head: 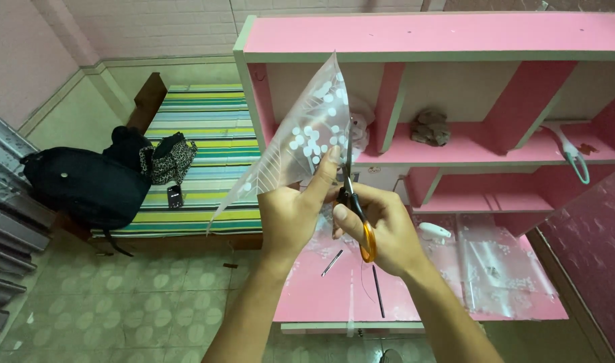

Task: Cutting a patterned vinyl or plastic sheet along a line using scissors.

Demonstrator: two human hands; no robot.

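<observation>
My left hand (295,210) pinches a sheet of clear plastic wrap (301,138) printed with white dots and leaf lines, holding it up in front of the pink shelf unit. My right hand (381,228) grips scissors (356,208) with orange handles. The scissor blades point upward along the right edge of the sheet, next to my left thumb. Both hands are raised above the pink desk (321,296).
More clear dotted wrap (496,262) lies on the desk at right, with a white object (434,232) and thin dark sticks (377,290). A pink shelf unit (455,144) holds a brown lump and a white handled tool (571,151). A striped bed (207,141) with black bags (89,185) stands left.
</observation>
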